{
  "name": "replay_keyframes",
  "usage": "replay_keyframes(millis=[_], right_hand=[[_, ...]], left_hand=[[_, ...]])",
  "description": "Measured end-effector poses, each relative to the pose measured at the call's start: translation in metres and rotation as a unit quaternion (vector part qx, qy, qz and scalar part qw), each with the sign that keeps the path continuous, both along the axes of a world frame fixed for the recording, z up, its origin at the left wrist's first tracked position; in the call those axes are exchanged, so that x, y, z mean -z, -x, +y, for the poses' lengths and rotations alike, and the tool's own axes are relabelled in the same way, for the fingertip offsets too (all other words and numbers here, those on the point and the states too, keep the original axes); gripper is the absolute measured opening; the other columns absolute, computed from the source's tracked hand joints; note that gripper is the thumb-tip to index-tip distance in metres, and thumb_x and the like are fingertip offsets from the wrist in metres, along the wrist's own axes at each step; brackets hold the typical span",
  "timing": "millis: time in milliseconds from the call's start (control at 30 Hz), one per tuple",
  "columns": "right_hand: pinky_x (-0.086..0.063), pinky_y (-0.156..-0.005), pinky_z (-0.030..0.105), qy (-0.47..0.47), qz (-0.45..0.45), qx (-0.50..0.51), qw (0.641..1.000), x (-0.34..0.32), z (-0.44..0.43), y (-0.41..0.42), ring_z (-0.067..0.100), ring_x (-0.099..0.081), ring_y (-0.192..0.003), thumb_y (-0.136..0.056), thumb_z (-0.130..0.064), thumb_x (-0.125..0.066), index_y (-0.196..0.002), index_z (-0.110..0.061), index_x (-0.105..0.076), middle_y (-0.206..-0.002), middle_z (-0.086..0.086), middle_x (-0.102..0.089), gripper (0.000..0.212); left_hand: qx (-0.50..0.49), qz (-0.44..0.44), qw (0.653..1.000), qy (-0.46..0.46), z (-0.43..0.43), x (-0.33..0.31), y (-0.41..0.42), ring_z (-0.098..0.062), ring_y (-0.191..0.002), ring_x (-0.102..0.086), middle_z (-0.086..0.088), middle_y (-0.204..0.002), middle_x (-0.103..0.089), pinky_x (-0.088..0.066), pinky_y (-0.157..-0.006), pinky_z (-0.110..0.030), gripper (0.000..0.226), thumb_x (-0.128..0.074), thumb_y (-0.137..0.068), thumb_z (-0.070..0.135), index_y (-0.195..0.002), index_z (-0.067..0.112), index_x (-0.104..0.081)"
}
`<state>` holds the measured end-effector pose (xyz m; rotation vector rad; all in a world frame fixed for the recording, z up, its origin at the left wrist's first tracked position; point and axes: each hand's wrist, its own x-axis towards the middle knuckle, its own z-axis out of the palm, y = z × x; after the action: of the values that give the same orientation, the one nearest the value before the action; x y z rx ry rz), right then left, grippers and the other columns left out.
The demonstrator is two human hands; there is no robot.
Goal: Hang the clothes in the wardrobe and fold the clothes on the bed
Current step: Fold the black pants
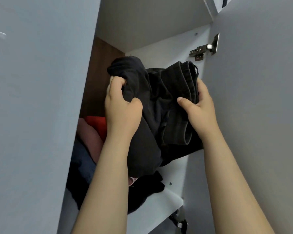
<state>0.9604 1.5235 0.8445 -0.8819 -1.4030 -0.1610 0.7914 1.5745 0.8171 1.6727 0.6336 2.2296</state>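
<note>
left hand (123, 107) and right hand (200, 108) each curl round the dark clothes (159, 97), the wardrobe shelf (159, 205) below the fingers (116, 82); seemingly nothing hung or folded yet.

Matt black cloth garment (161, 102), smooth matt pale wardrobe door (260, 98), shiny metal hinge (205, 48), brown wood-grain back panel (101, 65)

Of the body we see hands and arms. The left hand (122, 107) and right hand (200, 108) are bare, with short, rounded fingers. The left forearm (107, 183) and right forearm (225, 174) are bare too, uncovered down to the lower edge. The right thumbnail (180, 99) is trimmed short and plain.
</note>
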Motion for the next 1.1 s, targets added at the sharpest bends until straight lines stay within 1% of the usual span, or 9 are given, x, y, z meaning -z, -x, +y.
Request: replay_keyframes(millis=[100,167,267,367,467,600,700,867,1100], right_hand=[[-0.054,-0.087,0.02,0.003,0.005,-0.027,1.0,-0.016,0.044,-0.009,-0.002,-0.062,-0.106,-0.081,-0.007,-0.061,-0.139,-0.027,-0.048,-0.119,-0.016,-0.065,0.063],[-0.054,-0.091,0.026,0.033,0.007,-0.028,0.999,-0.019,0.084,-0.014,0.003,-0.063,-0.107,-0.082,-0.007,-0.065,-0.138,-0.024,-0.049,-0.12,-0.01,-0.065,0.06],[-0.045,-0.104,0.04,0.215,-0.047,0.032,0.975,0.002,0.151,-0.022,0.022,-0.057,-0.12,-0.082,-0.02,-0.076,-0.14,-0.012,-0.044,-0.133,0.007,-0.058,0.067],[-0.037,-0.109,0.037,0.381,-0.115,0.1,0.912,0.03,0.196,-0.028,0.029,-0.047,-0.13,-0.079,-0.032,-0.079,-0.143,-0.002,-0.038,-0.144,0.016,-0.047,0.082],[-0.042,-0.103,0.034,0.4,-0.121,0.09,0.904,0.031,0.211,-0.03,0.027,-0.056,-0.121,-0.081,-0.029,-0.078,-0.132,-0.004,-0.055,-0.133,0.015,-0.058,0.061],[-0.047,-0.092,0.031,0.438,-0.18,0.115,0.874,0.018,0.209,-0.027,0.026,-0.062,-0.108,-0.085,-0.031,-0.074,-0.119,-0.005,-0.064,-0.118,0.012,-0.066,0.044],[-0.045,-0.095,0.031,0.401,-0.21,0.164,0.877,0.019,0.202,-0.015,0.028,-0.058,-0.116,-0.086,-0.025,-0.071,-0.126,-0.006,-0.058,-0.127,0.013,-0.061,0.046],[-0.039,-0.09,0.019,0.203,-0.208,0.093,0.952,0.038,0.179,-0.003,0.016,-0.057,-0.118,-0.085,-0.021,-0.069,-0.13,-0.021,-0.059,-0.127,-0.001,-0.064,0.046],[-0.037,-0.107,0.025,0.252,-0.152,-0.025,0.955,0.097,0.188,-0.031,0.0,-0.051,-0.122,-0.093,-0.034,-0.062,-0.122,-0.031,-0.066,-0.128,-0.015,-0.061,0.03]], left_hand=[[-0.047,0.007,0.997,0.053,0.034,-0.015,0.007,-0.008,-0.083,-0.049,0.01,-0.099,-0.051,-0.033,-0.065,-0.001,0.036,-0.057,-0.08,0.0,-0.105,0.023,-0.046],[-0.123,0.009,0.979,0.161,0.06,-0.017,0.015,-0.02,-0.109,-0.053,0.002,-0.13,-0.05,-0.042,-0.084,-0.023,0.048,-0.064,-0.081,0.004,-0.123,0.021,-0.047],[-0.214,0.072,0.939,0.26,0.085,0.001,0.02,-0.034,-0.14,-0.028,-0.007,-0.157,-0.022,-0.029,-0.112,-0.044,0.071,-0.068,-0.081,0.007,-0.142,0.02,-0.034],[-0.22,0.133,0.932,0.255,0.106,0.036,0.015,-0.031,-0.137,-0.034,-0.007,-0.148,-0.041,-0.026,-0.114,-0.046,0.063,-0.068,-0.08,0.01,-0.137,0.02,-0.045],[-0.176,0.177,0.932,0.264,0.117,0.05,0.014,-0.028,-0.124,-0.049,-0.005,-0.126,-0.063,-0.029,-0.113,-0.042,0.036,-0.072,-0.08,0.022,-0.116,0.02,-0.066],[-0.128,0.187,0.933,0.279,0.119,0.054,0.018,-0.026,-0.126,-0.048,-0.004,-0.126,-0.063,-0.033,-0.111,-0.039,0.045,-0.077,-0.075,0.042,-0.114,0.02,-0.069],[-0.107,0.18,0.935,0.285,0.115,0.056,0.019,-0.025,-0.128,-0.046,-0.003,-0.128,-0.062,-0.034,-0.111,-0.039,0.057,-0.08,-0.068,0.05,-0.115,0.021,-0.068],[-0.082,0.178,0.936,0.291,0.113,0.056,0.019,-0.025,-0.13,-0.044,-0.006,-0.131,-0.059,-0.034,-0.112,-0.038,0.064,-0.087,-0.061,0.043,-0.118,0.021,-0.067],[-0.023,0.203,0.923,0.326,0.115,0.059,0.019,-0.02,-0.146,-0.019,-0.001,-0.155,-0.031,-0.02,-0.119,-0.036,0.07,-0.088,-0.064,0.029,-0.128,0.022,-0.059]])
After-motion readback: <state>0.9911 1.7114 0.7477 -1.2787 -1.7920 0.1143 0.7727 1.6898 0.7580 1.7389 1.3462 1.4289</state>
